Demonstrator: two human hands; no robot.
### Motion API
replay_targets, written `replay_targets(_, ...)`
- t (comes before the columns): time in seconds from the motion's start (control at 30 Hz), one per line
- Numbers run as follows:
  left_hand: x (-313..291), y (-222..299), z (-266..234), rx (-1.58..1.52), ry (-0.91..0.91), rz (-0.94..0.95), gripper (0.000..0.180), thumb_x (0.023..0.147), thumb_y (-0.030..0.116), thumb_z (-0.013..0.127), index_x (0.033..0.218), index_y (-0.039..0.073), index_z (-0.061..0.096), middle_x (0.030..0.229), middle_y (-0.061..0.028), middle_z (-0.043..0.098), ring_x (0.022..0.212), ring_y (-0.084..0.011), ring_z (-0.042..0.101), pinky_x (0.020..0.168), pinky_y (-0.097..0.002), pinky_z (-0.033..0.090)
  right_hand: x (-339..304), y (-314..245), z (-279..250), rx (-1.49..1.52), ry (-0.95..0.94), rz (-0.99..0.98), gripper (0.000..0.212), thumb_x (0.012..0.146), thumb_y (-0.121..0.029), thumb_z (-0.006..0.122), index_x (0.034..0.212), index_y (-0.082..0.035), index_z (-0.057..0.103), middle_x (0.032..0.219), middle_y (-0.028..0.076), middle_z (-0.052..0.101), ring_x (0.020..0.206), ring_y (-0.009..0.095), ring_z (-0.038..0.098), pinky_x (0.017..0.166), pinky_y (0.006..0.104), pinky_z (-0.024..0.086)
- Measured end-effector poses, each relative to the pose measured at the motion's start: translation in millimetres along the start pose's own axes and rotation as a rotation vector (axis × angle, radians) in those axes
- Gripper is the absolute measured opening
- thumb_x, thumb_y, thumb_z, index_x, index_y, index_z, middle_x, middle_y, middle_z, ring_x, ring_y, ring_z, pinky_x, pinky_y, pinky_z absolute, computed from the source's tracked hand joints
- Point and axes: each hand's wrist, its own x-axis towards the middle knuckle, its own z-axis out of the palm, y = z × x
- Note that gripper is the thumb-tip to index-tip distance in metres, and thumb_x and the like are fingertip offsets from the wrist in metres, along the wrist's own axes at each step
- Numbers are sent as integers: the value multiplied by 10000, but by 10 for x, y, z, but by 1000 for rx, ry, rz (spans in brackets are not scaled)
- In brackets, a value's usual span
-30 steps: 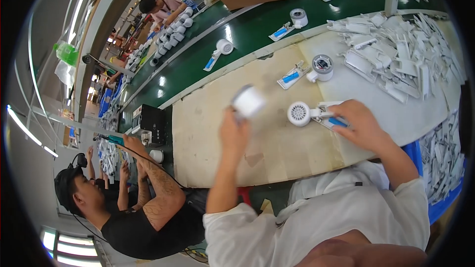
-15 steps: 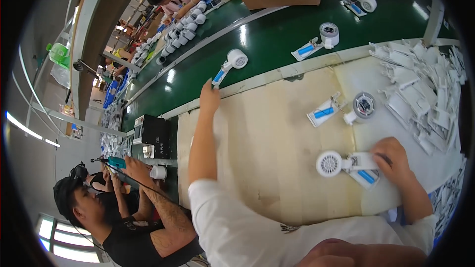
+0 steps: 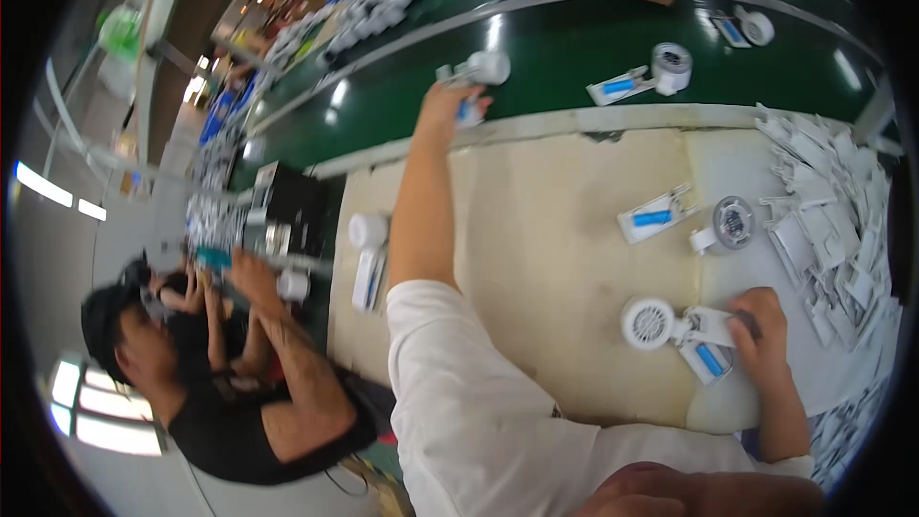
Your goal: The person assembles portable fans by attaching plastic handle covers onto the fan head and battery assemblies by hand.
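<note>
At the near edge of the green belt, my left hand (image 3: pixel 450 107) is closed around the handle part of a white handheld fan (image 3: pixel 491 67); a blue battery shows beside the fingers. My right hand (image 3: pixel 763 327) grips the handle of a second white fan (image 3: pixel 649 324), whose round grille faces up over the work surface. Under that handle lies an opened handle shell with a blue battery (image 3: pixel 709 359). Farther in, an opened fan has its round head (image 3: pixel 733 223) exposed and its handle half with a blue battery (image 3: pixel 653 218) beside it.
A closed white fan (image 3: pixel 368 258) lies left of my left forearm. More opened fans (image 3: pixel 672 67) ride the green belt (image 3: pixel 555 67). White plastic shells (image 3: pixel 823 220) are heaped at the right. A co-worker (image 3: pixel 258 364) holds a teal power driver (image 3: pixel 212 258) at the left, near a black box (image 3: pixel 287 211).
My left hand has closed on the fan on the belt, and that fan has turned. My right hand keeps its hold. The whole view has shifted, uncovering a fan beside my left forearm.
</note>
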Motion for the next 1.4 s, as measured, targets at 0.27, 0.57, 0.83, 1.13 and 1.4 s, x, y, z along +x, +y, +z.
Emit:
replay_targets(0.27,-1592,274,986,-212,-216,-143,525,920,419,336,910,-53,565,827,-155,614,662,-230,603,560,-335,512,17,-291,-120,78,58,-70,651,653,-93,720,1203,-99,370,1157,122,419,1045,294,453,878,384,365)
replay_targets(0.57,-3091,149,2054,-458,-733,-399,360,900,258,351,1083,-17,494,928,-166,613,757,-259,632,661,-386,548,-96,-764,184,444,337,152,887,650,-118,757,1371,-112,242,1317,128,352,1177,284,421,980,385,334)
replay_targets(0.83,-3377,18,2166,-123,-682,-292,182,829,103,413,969,12,487,798,-152,590,584,-217,589,521,-329,505,-547,-748,-255,-71,227,237,729,612,-32,717,1271,-87,410,1140,112,479,1124,264,459,953,354,365)
replay_targets(1.13,-3495,-87,2334,189,-972,-383,162,831,99,482,978,31,489,771,-72,575,575,-136,562,501,-265,456,-444,-904,-944,-113,86,156,654,650,-61,695,1252,-91,441,1137,114,480,1099,272,468,932,360,378)
replay_targets(1.4,-3555,-153,2353,448,-952,-98,263,779,152,574,980,10,482,746,-69,578,612,-115,551,531,-259,447,-433,-943,-971,-173,15,42,590,684,-86,676,1236,-95,468,1135,117,481,1076,279,476,912,366,389)
